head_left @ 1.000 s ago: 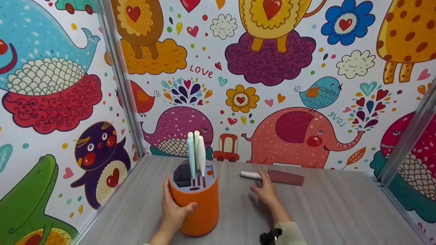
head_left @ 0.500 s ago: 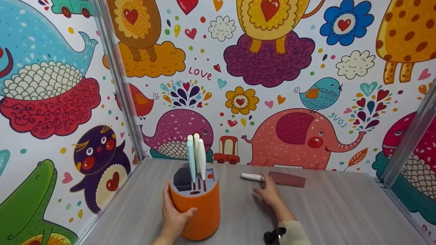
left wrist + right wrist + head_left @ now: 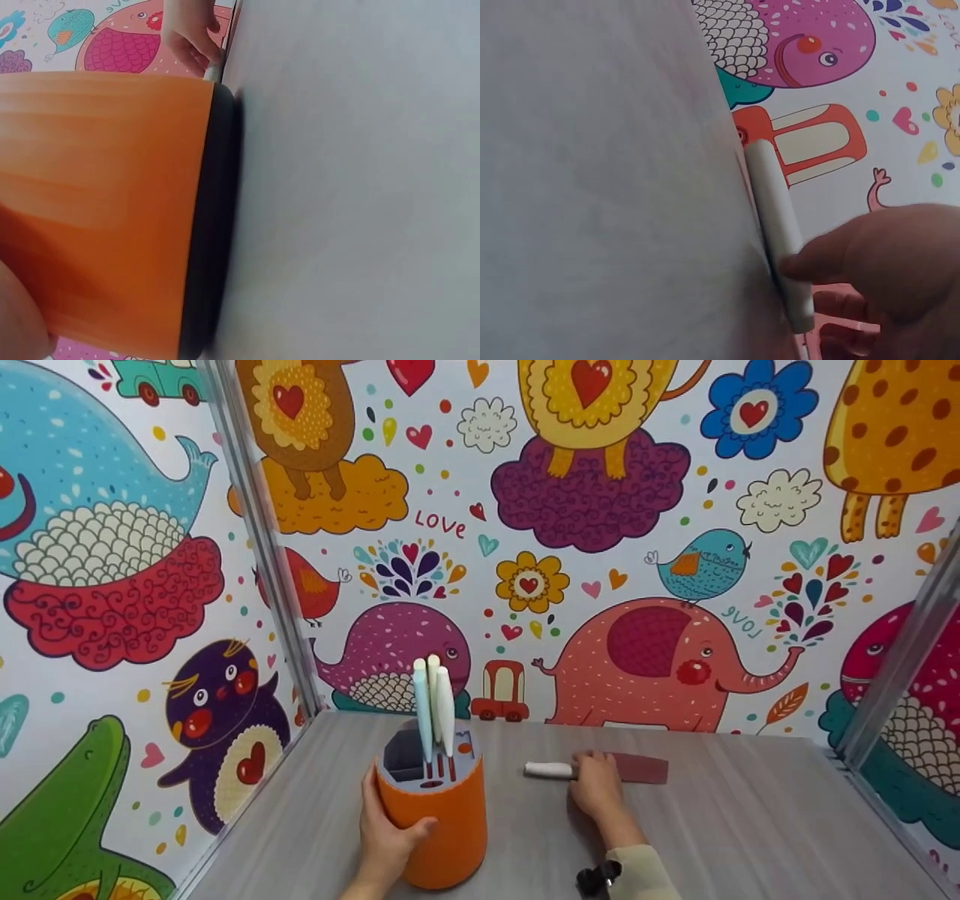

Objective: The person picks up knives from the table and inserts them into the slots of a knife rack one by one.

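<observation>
My left hand (image 3: 390,832) grips an orange knife block (image 3: 448,836) from its left side, thumb across the front. Three pale-handled knives (image 3: 433,705) stand upright in its slots. In the left wrist view the orange wall of the block (image 3: 112,195) and its dark base fill the left half. To the right, a cleaver (image 3: 643,769) with a white handle and reddish-brown blade lies on the table. My right hand (image 3: 598,787) pinches it where handle meets blade, hiding that part. The right wrist view shows my thumb against the white handle (image 3: 776,217), fingers curled on its far side.
The grey wood-grain table (image 3: 750,825) is bounded at the back and sides by panels printed with cartoon animals (image 3: 637,667). Metal posts (image 3: 262,532) stand at the corners. An open dark compartment (image 3: 405,757) takes up the left of the block's top.
My right hand has closed around the cleaver at the handle's blade end. The cleaver has shifted slightly toward me and lies straighter. My left hand stays on the knife block.
</observation>
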Available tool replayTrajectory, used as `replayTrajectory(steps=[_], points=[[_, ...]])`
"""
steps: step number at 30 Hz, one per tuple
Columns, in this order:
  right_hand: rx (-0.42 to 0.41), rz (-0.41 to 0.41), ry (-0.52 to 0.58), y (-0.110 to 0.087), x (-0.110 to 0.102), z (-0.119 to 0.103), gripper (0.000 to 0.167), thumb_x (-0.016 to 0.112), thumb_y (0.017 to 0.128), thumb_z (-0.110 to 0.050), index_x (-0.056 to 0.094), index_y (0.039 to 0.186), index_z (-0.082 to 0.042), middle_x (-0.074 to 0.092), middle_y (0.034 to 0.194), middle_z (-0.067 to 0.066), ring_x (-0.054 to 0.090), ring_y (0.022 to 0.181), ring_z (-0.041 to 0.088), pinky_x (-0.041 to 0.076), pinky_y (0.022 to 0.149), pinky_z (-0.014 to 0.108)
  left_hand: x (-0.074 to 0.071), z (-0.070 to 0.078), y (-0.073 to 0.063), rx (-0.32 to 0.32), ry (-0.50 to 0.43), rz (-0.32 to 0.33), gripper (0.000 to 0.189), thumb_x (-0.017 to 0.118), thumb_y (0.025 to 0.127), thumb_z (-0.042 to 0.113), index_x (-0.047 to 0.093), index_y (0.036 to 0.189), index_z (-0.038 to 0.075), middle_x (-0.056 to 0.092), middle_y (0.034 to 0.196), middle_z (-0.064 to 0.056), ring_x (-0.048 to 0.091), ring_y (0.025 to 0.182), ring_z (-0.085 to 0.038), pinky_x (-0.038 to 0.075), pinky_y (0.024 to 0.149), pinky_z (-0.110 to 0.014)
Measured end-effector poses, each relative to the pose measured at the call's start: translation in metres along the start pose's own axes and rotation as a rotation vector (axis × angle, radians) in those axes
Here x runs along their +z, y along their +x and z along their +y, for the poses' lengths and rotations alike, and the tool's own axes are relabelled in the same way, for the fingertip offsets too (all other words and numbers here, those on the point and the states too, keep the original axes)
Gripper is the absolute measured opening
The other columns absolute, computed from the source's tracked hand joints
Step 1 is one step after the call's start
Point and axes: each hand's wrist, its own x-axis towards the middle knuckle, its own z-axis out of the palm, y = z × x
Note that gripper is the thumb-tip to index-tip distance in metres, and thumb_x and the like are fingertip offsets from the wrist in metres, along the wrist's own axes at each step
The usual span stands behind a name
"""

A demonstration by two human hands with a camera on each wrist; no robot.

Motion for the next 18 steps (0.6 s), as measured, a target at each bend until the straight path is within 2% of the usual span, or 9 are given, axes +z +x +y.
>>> replayTrajectory(steps=[2,5,10,13,16,18], points=[[-0.038,-0.034,-0.009,-0.002,0.002,-0.001,0.043,0.078,0.089,0.001,0.071,0.131,0.002,0.068,0.135,0.023,0.059,0.127,0.044,0.05,0.11,0.06,0.0,0.001,-0.001,-0.008,-0.008,0.001,0.111,0.092,0.083,0.035,0.02,0.166,0.016,0.046,0.162,-0.011,0.053,0.137,-0.028,0.043,0.122,-0.057],[-0.082,-0.084,0.0,-0.003,0.004,-0.004,0.041,0.079,0.088,0.003,0.072,0.128,0.001,0.07,0.131,0.021,0.06,0.127,0.042,0.051,0.11,0.06,0.0,0.001,-0.001,-0.014,-0.013,-0.001,0.11,0.091,0.084,0.035,0.02,0.166,0.016,0.045,0.163,-0.011,0.053,0.138,-0.028,0.043,0.122,-0.058],[-0.077,-0.098,-0.006,-0.005,0.002,-0.015,0.024,0.076,0.086,0.006,0.079,0.108,-0.004,0.077,0.106,0.012,0.067,0.108,0.035,0.056,0.099,0.056,-0.002,0.001,0.001,-0.004,-0.004,0.002,0.111,0.092,0.085,0.032,0.019,0.166,0.017,0.044,0.163,-0.009,0.052,0.139,-0.027,0.042,0.122,-0.057],[-0.12,-0.121,-0.025,-0.01,-0.001,-0.021,0.016,0.078,0.086,0.003,0.081,0.099,-0.007,0.077,0.095,0.007,0.068,0.094,0.028,0.06,0.088,0.052,-0.003,-0.001,0.002,0.004,0.003,0.003,0.111,0.091,0.085,0.032,0.018,0.167,0.016,0.044,0.164,-0.01,0.052,0.139,-0.027,0.042,0.122,-0.056],[-0.172,-0.158,-0.006,-0.016,-0.009,-0.026,0.011,0.08,0.086,0.001,0.08,0.096,-0.006,0.076,0.09,0.005,0.066,0.083,0.021,0.061,0.08,0.048,-0.001,-0.003,0.001,0.007,0.003,0.002,0.111,0.091,0.085,0.033,0.018,0.167,0.015,0.044,0.164,-0.011,0.052,0.139,-0.028,0.042,0.122,-0.057],[-0.201,-0.181,0.037,-0.018,-0.019,-0.028,0.011,0.08,0.087,0.001,0.079,0.097,-0.003,0.075,0.09,0.007,0.065,0.08,0.02,0.061,0.078,0.048,0.001,-0.005,0.001,0.011,-0.004,0.002,0.112,0.091,0.085,0.033,0.018,0.167,0.016,0.044,0.164,-0.011,0.053,0.139,-0.029,0.042,0.122,-0.057]])
